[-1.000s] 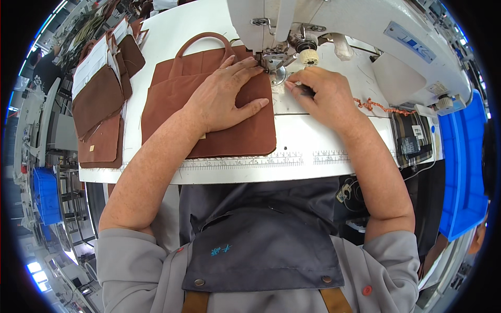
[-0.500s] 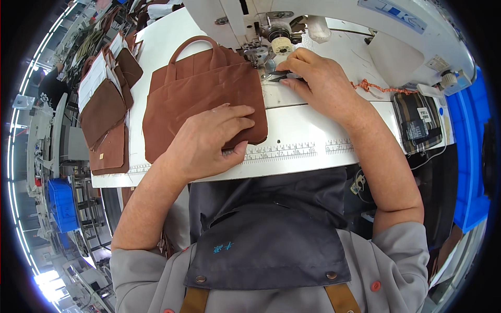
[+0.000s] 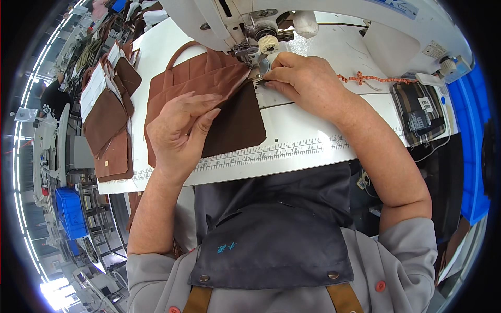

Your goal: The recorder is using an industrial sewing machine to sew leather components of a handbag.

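A reddish-brown bag (image 3: 172,83) with a curved handle lies on the white table beside the sewing machine's presser foot area. My left hand (image 3: 180,125) pinches the front layer between thumb and fingers. That layer is folded up, and the darker brown underside or lining (image 3: 240,120) shows beneath it. At the bag's upper right corner, just by the machine's needle area (image 3: 255,73), my right hand (image 3: 308,83) has its fingers curled together. Small thread snips (image 3: 261,83) are in it, mostly hidden by the fingers.
The sewing machine head (image 3: 209,21) stands over the table's far side. Stacked brown pieces with papers (image 3: 107,120) lie at left. A measuring scale (image 3: 282,148) runs along the near edge. At right are an orange cord (image 3: 376,79), a plaid pouch (image 3: 417,112) and blue bins (image 3: 472,156).
My left hand has gone from lying flat on the bag to lifting its front layer, moving left. My right hand has shifted slightly left, and the snips are now mostly covered.
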A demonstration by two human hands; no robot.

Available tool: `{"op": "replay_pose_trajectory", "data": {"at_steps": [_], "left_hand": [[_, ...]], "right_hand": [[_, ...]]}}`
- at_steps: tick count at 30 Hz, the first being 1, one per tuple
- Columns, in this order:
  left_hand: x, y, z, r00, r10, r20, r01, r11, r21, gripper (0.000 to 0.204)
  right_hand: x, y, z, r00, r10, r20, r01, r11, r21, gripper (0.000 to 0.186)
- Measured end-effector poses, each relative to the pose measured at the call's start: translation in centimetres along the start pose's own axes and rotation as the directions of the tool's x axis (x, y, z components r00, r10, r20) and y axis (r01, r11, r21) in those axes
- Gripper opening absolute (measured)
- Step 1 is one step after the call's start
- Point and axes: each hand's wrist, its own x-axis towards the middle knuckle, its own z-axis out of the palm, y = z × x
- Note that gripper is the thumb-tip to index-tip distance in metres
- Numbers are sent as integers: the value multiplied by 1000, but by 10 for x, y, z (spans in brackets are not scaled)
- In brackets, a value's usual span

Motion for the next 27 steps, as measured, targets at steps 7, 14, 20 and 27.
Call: {"op": "replay_pose_trajectory", "data": {"at_steps": [7,14,20,27], "left_hand": [[-4,9,0,976,-190,106,201,974,-105,6],[-7,7,9,980,-101,170,140,962,-233,9],[-3,0,11,968,57,243,-23,990,-141,9],[22,-18,30,939,143,313,-161,986,34,46]], "right_hand": [[3,1,2,1000,2,-19,-3,999,-46,13],[4,0,4,998,-11,-60,11,1000,-10,14],[5,-9,1,999,0,53,7,991,-133,12],[7,-13,-2,993,-116,12,115,959,-259,9]]}}
